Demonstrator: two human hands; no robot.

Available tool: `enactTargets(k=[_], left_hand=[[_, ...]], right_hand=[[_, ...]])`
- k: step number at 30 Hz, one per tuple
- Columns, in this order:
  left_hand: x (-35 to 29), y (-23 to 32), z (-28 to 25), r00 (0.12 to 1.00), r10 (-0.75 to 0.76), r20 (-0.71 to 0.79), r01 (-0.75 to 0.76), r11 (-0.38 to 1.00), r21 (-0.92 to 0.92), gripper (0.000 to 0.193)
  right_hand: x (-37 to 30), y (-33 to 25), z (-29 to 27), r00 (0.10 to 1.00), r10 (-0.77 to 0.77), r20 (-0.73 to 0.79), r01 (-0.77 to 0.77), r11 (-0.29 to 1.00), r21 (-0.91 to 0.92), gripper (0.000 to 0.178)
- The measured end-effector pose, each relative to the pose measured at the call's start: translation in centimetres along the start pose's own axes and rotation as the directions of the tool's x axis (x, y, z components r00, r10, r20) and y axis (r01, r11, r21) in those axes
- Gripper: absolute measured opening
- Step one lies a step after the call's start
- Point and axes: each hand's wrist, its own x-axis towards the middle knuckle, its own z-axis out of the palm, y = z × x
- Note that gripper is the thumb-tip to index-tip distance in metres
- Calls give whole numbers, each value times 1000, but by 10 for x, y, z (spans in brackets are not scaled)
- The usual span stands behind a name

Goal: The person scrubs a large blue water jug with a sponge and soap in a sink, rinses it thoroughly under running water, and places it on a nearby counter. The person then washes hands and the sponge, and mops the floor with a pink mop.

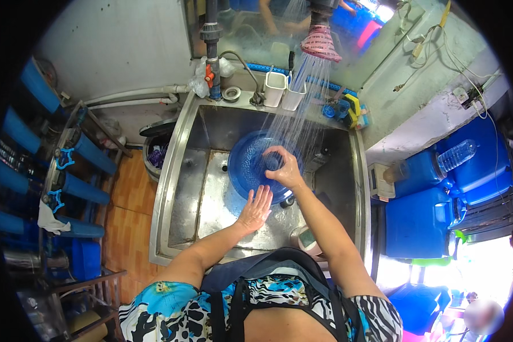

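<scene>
My right hand [289, 171] curls its fingers and thumb around a small clear round container [273, 162], seen from above. I cannot make out its exact kind. It is over a blue round basin [239, 157] of water that stands in a metal sink [211, 228]. Fingers stretched out and side by side, my left hand [256, 210] is at the basin's near rim with nothing in it. Water pours in many streams from a shower-like outlet wrapped in pink [320, 44] and falls onto the basin area close to my right hand.
On the sink's back ledge stand two white containers [275, 88], with a yellow and black item [353, 111] further right. A round dark object [287, 201] lies beside the basin. Blue jugs [416, 225] stand at the right; a rack with blue cylinders [85, 189] is at the left.
</scene>
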Motion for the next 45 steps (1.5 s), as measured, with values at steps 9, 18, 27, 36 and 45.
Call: enactTargets(k=[9, 18, 27, 36, 45], left_hand=[[134, 14, 27, 996, 77, 36, -82, 983, 162, 56], [4, -78, -29, 977, 191, -93, -195, 980, -38, 61], [-52, -153, 45, 25, -845, 535, 729, -350, -588, 59], [-42, -135, 41, 501, -320, 804, 162, -878, -450, 59], [-55, -119, 15, 640, -308, 704, 20, -909, -416, 85]], right_hand=[[-24, -27, 26, 994, 45, 100, -33, 993, -114, 49], [-14, -19, 11, 994, 83, -76, -84, 996, -6, 46], [61, -84, -32, 977, 146, -154, -112, 972, 206, 64], [116, -138, -52, 938, 117, -325, 11, 930, 366, 58], [110, -137, -71, 999, -37, 18, 23, 864, 503, 43]])
